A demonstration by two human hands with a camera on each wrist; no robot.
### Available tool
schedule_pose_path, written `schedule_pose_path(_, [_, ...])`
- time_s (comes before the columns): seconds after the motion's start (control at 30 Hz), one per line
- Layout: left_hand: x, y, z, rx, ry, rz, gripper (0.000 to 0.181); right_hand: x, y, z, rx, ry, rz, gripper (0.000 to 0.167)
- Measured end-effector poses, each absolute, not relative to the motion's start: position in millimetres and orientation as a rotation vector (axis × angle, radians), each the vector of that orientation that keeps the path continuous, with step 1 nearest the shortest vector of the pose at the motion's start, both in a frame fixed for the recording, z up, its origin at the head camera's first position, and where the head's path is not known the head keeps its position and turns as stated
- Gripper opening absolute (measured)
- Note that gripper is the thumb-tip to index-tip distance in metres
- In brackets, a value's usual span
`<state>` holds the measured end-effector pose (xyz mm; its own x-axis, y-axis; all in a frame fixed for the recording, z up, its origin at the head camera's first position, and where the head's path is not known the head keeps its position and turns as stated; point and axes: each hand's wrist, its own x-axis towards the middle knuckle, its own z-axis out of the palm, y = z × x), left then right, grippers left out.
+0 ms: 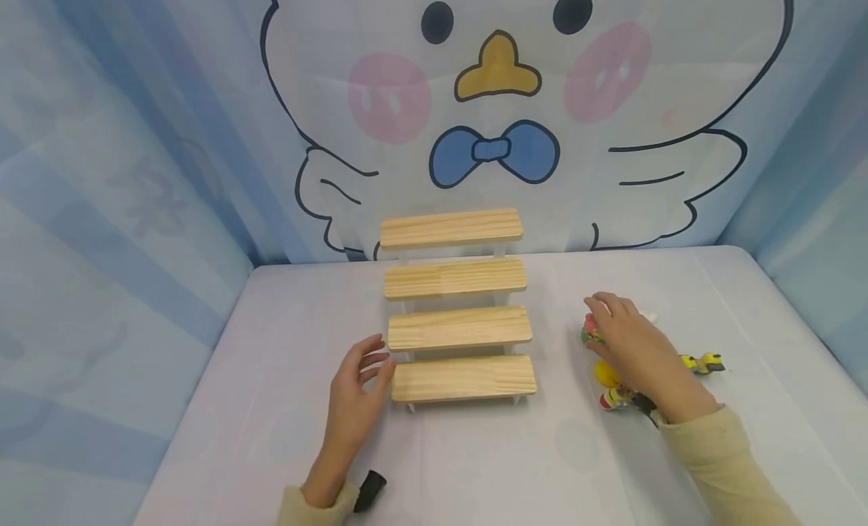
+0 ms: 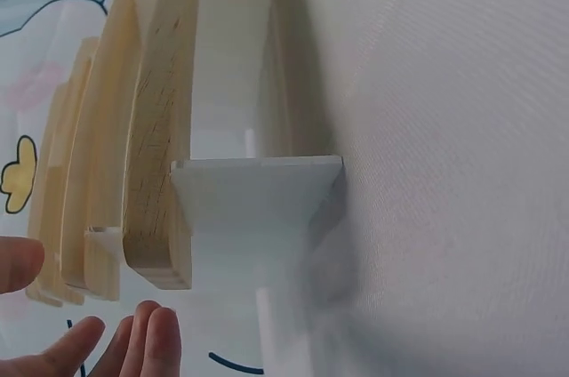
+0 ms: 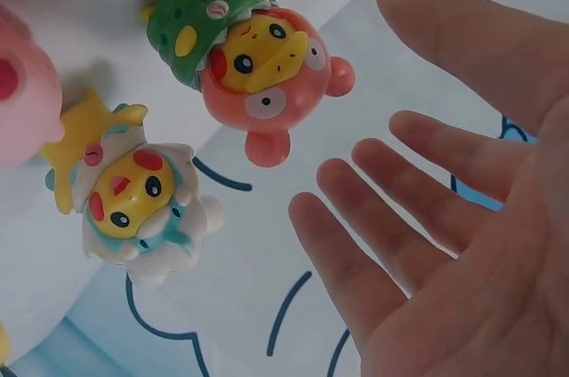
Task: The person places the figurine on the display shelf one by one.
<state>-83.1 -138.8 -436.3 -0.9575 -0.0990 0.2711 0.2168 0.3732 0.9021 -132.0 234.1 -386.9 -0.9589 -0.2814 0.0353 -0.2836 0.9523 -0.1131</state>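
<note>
- The pink-hooded figure (image 3: pixel 244 57) lies on the white tabletop (image 1: pixel 542 466), to the right of the shelf; it has a green lower body with yellow spikes and a yellow face under the hood.
- The right hand (image 1: pixel 627 345) is over this figure, thumb and fingers spread wide and nearly straight; in the right wrist view a gap shows between the fingertips and the hood.
- The white-hooded figure (image 3: pixel 133 190) lies just beside it, yellow-faced, with pale blue trim; a pink figure (image 3: pixel 22 84) is cut off by the edge of that view, near the white hood.
- Under and around the right hand, in the head view, are a round yellow toy (image 1: pixel 606 373), a red, white and yellow toy (image 1: pixel 613 399) and a yellow-and-black toy (image 1: pixel 708 362); their finer shapes are too small to tell.
- The shelf (image 1: pixel 461 328) stands at the middle of the tabletop, four pale wooden steps on white supports, rising toward the back.
- The left hand (image 1: pixel 356 394) is at the shelf's left end, thumb and fingers held apart; whether it touches the wood I cannot tell.
- Beige sleeves (image 1: pixel 719 458) cover both forearms; a small black object (image 1: pixel 369 490) is beside the left one.
- Behind the tabletop hangs a blue-and-white curtain (image 1: pixel 502 209), printed with a large white character; it has pink cheeks, a yellow beak and a blue bow tie.
</note>
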Motion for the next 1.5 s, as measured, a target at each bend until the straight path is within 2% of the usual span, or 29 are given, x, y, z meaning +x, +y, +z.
schedule_pose_path(0.63, [-101,-144,-440,0.219,-2.289,-2.023,0.037,-142,240,-387,0.454,-3.185,0.157,0.059])
schedule_pose_path(1.2, [-108,-144,-440,0.233,-2.191,-2.123,0.035,-147,244,-388,0.501,-3.191,0.182,0.040])
schedule_pose_path(1.5, [-109,-144,-438,0.230,-2.135,-2.201,0.036,-148,242,-385,0.485,-3.216,0.194,0.038])
